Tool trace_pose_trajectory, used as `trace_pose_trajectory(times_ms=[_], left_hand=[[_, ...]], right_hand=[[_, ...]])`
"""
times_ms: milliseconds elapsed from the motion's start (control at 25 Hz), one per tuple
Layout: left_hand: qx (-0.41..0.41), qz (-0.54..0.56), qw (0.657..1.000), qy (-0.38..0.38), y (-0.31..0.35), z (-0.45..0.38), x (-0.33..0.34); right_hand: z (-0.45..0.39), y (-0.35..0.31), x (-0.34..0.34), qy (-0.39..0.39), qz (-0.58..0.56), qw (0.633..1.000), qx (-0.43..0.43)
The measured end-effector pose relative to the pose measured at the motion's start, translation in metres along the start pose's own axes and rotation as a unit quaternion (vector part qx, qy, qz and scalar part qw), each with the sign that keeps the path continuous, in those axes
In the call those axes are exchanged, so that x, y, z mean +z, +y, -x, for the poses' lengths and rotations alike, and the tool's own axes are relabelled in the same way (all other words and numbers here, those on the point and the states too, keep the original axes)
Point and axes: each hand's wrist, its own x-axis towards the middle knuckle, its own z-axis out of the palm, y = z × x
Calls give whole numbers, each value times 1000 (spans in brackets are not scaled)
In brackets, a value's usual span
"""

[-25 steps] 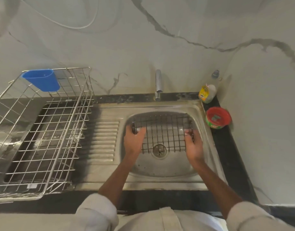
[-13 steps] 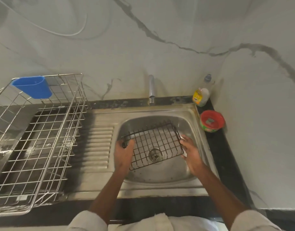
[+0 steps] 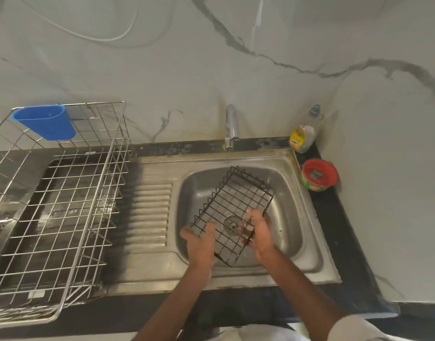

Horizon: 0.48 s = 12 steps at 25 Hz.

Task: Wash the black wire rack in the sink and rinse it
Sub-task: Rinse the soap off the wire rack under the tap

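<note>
The black wire rack [image 3: 232,212] is held over the basin of the steel sink [image 3: 307,244], tilted so that its far right corner stands higher than its near edge, with the drain [image 3: 232,223] showing through its grid. The left hand [image 3: 201,244] grips the rack's near left edge, fingers curled up around the wires. The right hand [image 3: 259,232] holds the near right edge, thumb on top and fingers wrapped under the frame; exactly how the fingertips lie below cannot be seen. The tap [image 3: 231,126] stands at the far rim of the sink, and no water can be made out at its spout. On the dark tabletop [image 3: 344,230] to the right sit a soap bottle [image 3: 302,139] and, nearer, a red tub [image 3: 319,174]. To the left stands a steel dish basket [image 3: 64,217] with a blue cup [image 3: 45,121] hung at its far left corner.
</note>
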Motion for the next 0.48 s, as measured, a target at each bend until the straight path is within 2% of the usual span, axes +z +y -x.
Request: trace_pose_trajectory(times_ms=[160, 320, 400, 480], left_hand=[[77, -32, 991, -107, 24, -17, -41], [44, -92, 955, -278, 75, -31, -32], [105, -114, 951, -267, 80, -19, -15], [178, -115, 954, -213, 67, -13, -7]], right_hand=[[12, -29, -12, 7, 9, 1000, -27], [35, -53, -9, -31, 96, 993, -55], [52, -59, -3, -21, 123, 984, -128], [63, -55, -1, -2, 150, 962, -228]])
